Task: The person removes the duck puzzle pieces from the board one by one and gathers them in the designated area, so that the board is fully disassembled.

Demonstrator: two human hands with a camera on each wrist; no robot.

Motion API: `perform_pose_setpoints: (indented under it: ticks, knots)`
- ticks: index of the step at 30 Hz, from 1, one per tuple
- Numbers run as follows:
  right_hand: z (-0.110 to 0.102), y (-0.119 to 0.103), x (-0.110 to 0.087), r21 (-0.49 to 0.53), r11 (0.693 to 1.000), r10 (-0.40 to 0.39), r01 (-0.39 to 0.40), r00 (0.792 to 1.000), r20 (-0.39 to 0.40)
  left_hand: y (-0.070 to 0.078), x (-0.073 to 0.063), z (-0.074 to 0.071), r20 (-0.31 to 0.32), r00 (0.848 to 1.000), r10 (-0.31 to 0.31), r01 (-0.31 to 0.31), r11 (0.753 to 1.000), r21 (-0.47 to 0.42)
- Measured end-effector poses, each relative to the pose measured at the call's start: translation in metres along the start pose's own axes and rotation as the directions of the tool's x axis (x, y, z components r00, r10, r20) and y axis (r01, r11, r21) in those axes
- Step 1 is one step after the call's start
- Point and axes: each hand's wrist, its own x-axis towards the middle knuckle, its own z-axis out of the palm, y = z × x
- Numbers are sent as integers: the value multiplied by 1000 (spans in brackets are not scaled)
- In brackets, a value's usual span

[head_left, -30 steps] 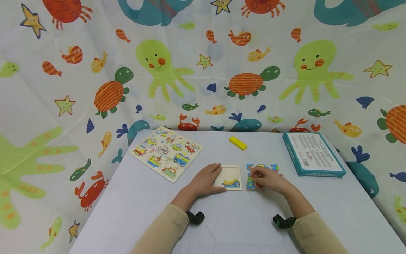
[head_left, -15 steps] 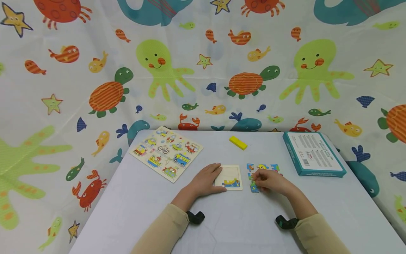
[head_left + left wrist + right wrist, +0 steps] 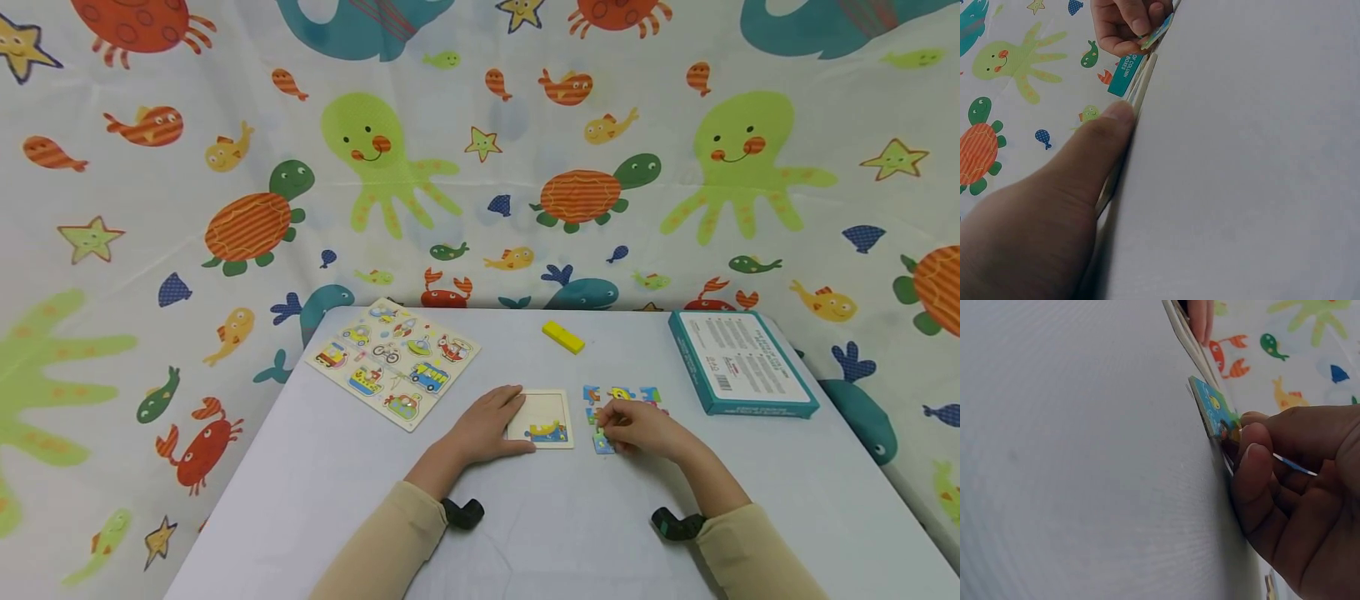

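Note:
My left hand (image 3: 486, 425) rests along the left side of a small square wooden puzzle tray (image 3: 534, 408), fingers towards its far edge and thumb at its near edge. A few joined jigsaw pieces (image 3: 546, 432) with a yellow shape lie in the tray's lower right part. My right hand (image 3: 637, 427) pinches a blue and green jigsaw piece (image 3: 1211, 409) between thumb and fingers; in the right wrist view this piece is tilted up from the table. More loose pieces (image 3: 621, 392) lie around and behind the right hand, which partly hides them.
A larger vehicle picture board (image 3: 397, 360) lies at the back left. At the far side of the table is a yellow block (image 3: 562, 337). A flat teal box (image 3: 746, 362) stands at the back right. A curtain printed with sea animals hangs behind the table.
My right hand has shifted slightly right and nearer, and the piece at its fingertips has moved that way too. My left hand and the tray have stayed put.

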Motion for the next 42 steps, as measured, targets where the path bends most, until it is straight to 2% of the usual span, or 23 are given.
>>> perform_pose_setpoints:
  ticks: [5, 13, 20, 32, 42]
  knots:
    - [-2, -1, 0, -2, 1000, -7, 7, 1000, 1, 0, 0, 0, -1, 1000, -1, 1, 1000, -4]
    - [-4, -7, 0, -78, 996, -38, 37, 999, -6, 0, 0, -1, 7, 1000, 0, 0, 1000, -4]
    - [-3, -22, 5, -100, 993, -61, 63, 998, 20, 0, 0, -1, 1, 1000, 3, -3, 1000, -6]
    - [14, -50, 19, -87, 993, -71, 75, 997, 42, 0, 1, 0, -4, 1000, -2, 2, 1000, 5]
    - [34, -64, 36, -63, 986, -151, 156, 985, 79, 2, 0, -3, 6, 1000, -9, 9, 1000, -5]
